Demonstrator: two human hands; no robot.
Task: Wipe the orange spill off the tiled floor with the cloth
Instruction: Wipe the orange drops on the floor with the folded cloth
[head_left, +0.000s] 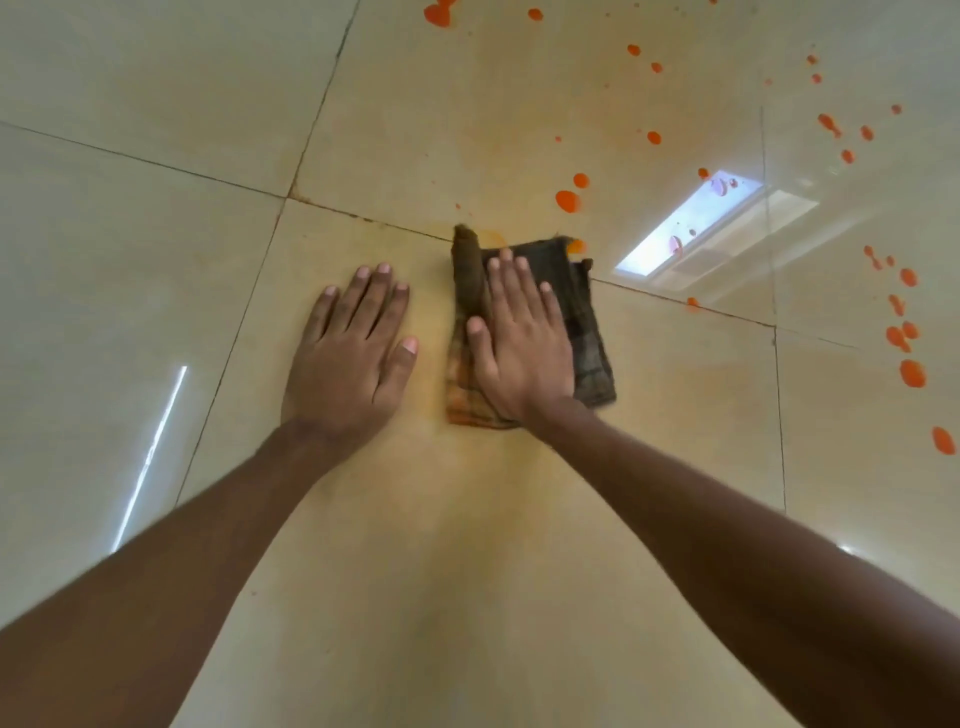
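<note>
A dark, folded checked cloth (587, 332) lies flat on the glossy cream tiled floor (156, 104). My right hand (519, 338) presses on it with straight fingers. My left hand (353, 348) rests flat on the bare tile just left of the cloth, fingers spread. Orange drops of the spill (567, 200) sit just beyond the cloth's far edge, and several more orange drops (911, 373) trail along the right side. A faint orange smear tints the tile around and below the cloth.
Dark grout lines cross just left of the cloth's far end. A bright window reflection (691, 223) shines on the tile to the right. More orange spots (439, 13) lie at the far top of the view.
</note>
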